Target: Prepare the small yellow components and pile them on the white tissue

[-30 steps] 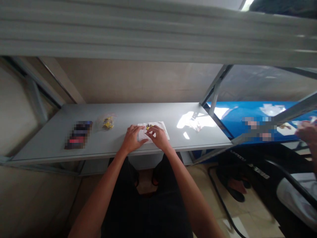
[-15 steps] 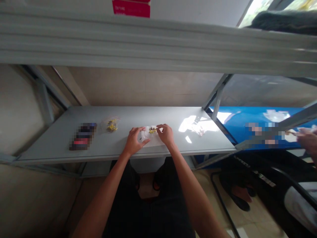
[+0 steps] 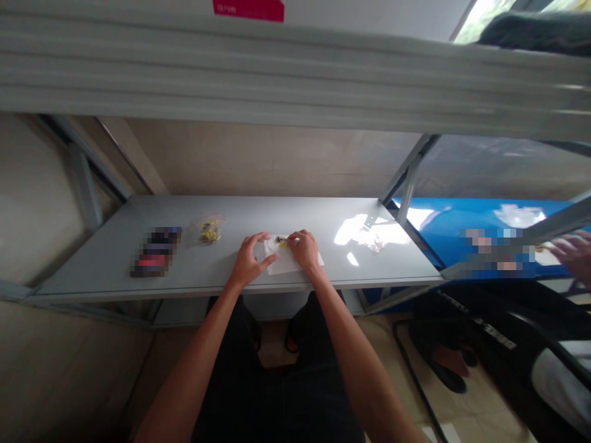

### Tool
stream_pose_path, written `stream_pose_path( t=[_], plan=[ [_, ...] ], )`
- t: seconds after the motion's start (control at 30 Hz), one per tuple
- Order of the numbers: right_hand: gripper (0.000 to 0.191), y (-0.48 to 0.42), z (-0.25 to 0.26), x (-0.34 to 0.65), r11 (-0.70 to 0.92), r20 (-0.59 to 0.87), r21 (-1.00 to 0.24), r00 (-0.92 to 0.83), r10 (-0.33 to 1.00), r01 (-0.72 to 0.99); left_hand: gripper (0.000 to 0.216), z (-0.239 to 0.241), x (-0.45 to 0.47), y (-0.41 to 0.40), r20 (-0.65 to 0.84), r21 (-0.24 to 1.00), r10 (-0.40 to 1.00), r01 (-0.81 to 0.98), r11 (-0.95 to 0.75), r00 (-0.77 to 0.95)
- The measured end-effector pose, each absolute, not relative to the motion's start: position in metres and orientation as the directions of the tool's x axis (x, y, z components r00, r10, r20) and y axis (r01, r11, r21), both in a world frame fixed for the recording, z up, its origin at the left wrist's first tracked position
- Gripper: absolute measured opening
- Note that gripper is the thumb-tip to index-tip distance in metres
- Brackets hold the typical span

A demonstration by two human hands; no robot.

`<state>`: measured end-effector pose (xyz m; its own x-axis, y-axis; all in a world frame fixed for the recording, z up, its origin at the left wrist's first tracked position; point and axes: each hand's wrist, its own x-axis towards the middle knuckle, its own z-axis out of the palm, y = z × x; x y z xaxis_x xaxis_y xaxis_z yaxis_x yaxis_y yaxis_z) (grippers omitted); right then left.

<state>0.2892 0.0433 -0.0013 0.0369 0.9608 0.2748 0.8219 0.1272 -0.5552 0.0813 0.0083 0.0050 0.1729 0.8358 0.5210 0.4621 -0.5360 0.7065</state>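
Note:
My left hand rests at the left edge of a white sheet of paper, thumb and fingers apart and curved around the near-left side of a crumpled clear plastic bag. Small yellow and dark pieces lie on the plastic between my hands. My right hand is over the right part of the paper, its thumb and forefinger pinched at those pieces. What sits between these fingertips is too small to make out.
Left on the grey shelf are another clear bag of yellow pieces and a blurred dark object. Crumpled plastic lies in sunlight at right. An upper shelf beam crosses overhead. Another person's hand is by the blue table.
My right hand has shifted slightly left and over the small pieces, covering some of them and baring the paper's right corner. My left hand is nearly still. The other person's hand has moved.

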Motion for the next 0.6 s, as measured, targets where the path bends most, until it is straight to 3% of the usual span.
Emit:
stream_pose_path(
  t=[0.3,0.47,0.6],
  plan=[
    [0.016,0.050,0.005,0.288,0.043,0.186,-0.571,0.078,0.980,0.820,0.053,0.005,0.081,0.010,0.524,0.619,0.814,0.545,-0.566,0.251],
    [0.023,0.058,0.010,0.285,-0.009,0.105,-0.570,0.083,0.991,0.821,0.054,0.005,0.081,0.010,0.512,0.595,0.814,0.570,-0.566,0.273],
    [0.015,0.058,0.014,0.287,0.047,0.180,-0.551,0.063,0.982,0.833,0.053,0.005,0.081,0.010,0.518,0.592,0.813,0.574,-0.565,0.266]
  ],
)
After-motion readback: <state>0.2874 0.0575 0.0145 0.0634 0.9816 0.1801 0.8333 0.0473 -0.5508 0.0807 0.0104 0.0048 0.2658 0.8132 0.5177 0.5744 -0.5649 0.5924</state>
